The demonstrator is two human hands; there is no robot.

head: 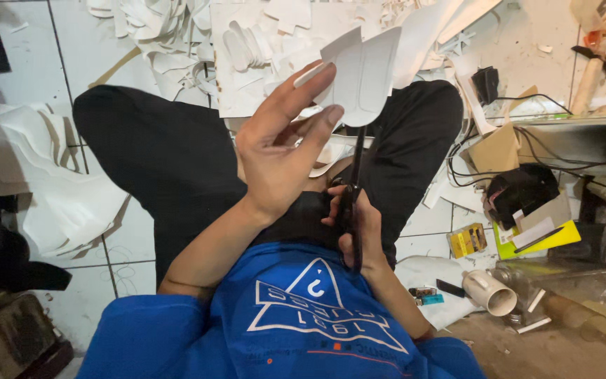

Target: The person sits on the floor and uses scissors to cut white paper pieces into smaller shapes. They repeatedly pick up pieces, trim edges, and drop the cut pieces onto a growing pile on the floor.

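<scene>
Seen from above, a seated person in black trousers (pixel 177 161) and a blue shirt (pixel 296 316) worked over a tiled floor (pixel 89 42) strewn with white offcuts (pixel 170 35). The left hand (pixel 282 147) pinched a white cut-out sheet (pixel 362 74) between thumb and fingers, raised at the scene's centre. The right hand (pixel 359 231) was closed through the handles of dark scissors (pixel 353 189), blades pointing up at the sheet's near edge. The left thumb sat close to the blades; a wandering cut might have nicked it, or the thin sheet might have buckled and torn.

A small yellow box (pixel 468 241) lies beside a brown carton (pixel 497 149) at right.
</scene>
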